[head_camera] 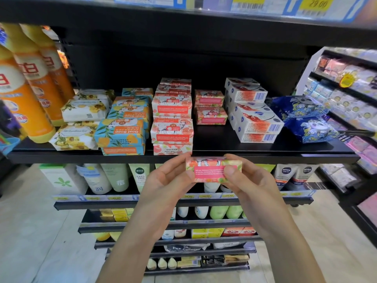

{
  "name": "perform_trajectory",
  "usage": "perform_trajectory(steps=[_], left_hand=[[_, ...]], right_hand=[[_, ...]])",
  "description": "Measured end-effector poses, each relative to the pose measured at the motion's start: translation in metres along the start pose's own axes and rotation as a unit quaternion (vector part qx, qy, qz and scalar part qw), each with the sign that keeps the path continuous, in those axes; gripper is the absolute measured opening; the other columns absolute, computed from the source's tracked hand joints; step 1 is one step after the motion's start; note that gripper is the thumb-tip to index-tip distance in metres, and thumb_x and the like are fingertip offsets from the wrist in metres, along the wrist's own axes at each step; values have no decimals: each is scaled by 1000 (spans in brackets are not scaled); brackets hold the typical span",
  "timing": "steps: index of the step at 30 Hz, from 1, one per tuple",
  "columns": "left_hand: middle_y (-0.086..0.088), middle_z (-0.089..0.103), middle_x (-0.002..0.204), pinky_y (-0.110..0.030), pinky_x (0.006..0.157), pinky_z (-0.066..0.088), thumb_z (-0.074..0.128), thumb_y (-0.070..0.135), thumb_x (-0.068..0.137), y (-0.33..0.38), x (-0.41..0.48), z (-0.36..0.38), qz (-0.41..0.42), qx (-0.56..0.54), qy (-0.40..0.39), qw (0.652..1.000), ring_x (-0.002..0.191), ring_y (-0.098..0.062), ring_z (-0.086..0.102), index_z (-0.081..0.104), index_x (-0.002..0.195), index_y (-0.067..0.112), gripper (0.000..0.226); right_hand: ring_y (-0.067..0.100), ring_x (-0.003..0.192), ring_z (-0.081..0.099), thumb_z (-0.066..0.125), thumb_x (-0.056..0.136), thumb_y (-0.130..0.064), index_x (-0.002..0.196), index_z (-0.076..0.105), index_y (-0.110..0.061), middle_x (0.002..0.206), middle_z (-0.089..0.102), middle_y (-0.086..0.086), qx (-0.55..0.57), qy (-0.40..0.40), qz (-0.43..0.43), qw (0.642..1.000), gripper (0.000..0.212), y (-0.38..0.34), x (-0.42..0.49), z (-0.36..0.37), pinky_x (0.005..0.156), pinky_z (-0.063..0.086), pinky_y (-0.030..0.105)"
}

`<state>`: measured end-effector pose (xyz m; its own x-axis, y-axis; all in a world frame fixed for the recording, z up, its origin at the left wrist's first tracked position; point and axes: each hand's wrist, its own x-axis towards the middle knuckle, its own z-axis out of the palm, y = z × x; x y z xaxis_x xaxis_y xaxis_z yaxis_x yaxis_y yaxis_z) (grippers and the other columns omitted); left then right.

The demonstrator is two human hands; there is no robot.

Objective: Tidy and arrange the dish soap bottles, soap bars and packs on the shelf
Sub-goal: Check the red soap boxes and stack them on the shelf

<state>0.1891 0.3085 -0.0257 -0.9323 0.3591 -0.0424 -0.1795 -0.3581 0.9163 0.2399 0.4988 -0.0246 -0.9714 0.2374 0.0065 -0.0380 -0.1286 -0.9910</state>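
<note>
Both my hands hold one pink goat soap box (212, 168) in front of the black shelf's front edge (265, 157). My left hand (166, 180) grips its left end and my right hand (244, 180) pinches its right end. On the shelf stand stacks of pink goat soap boxes (172, 119), two more pink boxes (210, 111) further back, blue-orange goat soap boxes (122, 129), floral yellow soap packs (81, 123), white boxed soaps (251, 115) and blue wrapped packs (306, 119). Orange dish soap bottles (26, 88) stand at the left.
A shelf with price tags (244, 5) hangs close overhead. Lower shelves carry tubes and bottles (114, 178), with Nivea tubes (293, 174) at the right. Another rack of packs (346, 94) stands at the right. A bare patch of shelf (214, 137) lies in front of the two pink boxes.
</note>
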Motion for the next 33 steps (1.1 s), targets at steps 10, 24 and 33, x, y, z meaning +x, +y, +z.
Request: perform_trajectory(steps=[10, 24, 33], left_hand=[[-8, 75, 120, -37, 94, 59, 68, 34, 84, 0, 5, -1, -19, -25, 12, 999, 114, -26, 71, 65, 132, 13, 52], [-5, 78, 112, -30, 92, 60, 68, 15, 93, -5, 24, 21, 24, 32, 26, 999, 108, -19, 73, 66, 129, 13, 36], [3, 77, 113, -25, 90, 58, 70, 21, 95, 0, 56, 58, 67, 93, -29, 993, 108, -11, 72, 67, 126, 24, 31]], right_hand=[[24, 124, 64, 89, 69, -16, 132, 64, -26, 128, 71, 3, 15, -37, -80, 996, 69, 5, 5, -9, 91, 57, 30], [-18, 135, 32, 90, 71, -33, 150, 44, -34, 150, 39, -20, -418, 3, -251, 873, 92, -14, 14, -17, 106, 28, 2], [-7, 112, 47, 95, 67, -21, 134, 64, -22, 128, 53, -10, -465, 67, -296, 832, 74, -42, 40, -49, 90, 35, -2]])
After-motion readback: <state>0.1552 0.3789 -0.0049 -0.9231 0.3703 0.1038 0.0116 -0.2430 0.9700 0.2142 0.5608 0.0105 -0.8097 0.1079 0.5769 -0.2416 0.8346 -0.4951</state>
